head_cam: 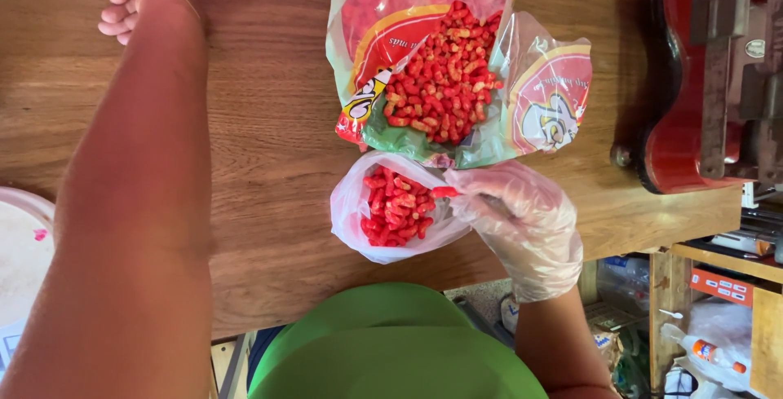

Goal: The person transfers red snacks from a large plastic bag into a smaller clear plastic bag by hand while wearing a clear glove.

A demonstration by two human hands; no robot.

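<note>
My right hand (522, 220), in a clear plastic glove, pinches a red puffed snack piece (444, 192) at the mouth of a small clear plastic bag (352, 224) partly filled with the same red snacks. Just beyond it lies a large torn-open snack bag (542, 101), colourful, with a heap of red snacks (444, 77) exposed. My bare left arm stretches across the wooden table (269, 122). My left hand (130, 4) rests at the far left with its fingers curled, holding nothing that I can see.
A red metal machine (693, 122) stands at the table's right end. A white round container (20, 260) sits at the left edge. Below the table's right side are wooden shelves (718, 260) with bottles and bags. My green shirt (391, 350) fills the near edge.
</note>
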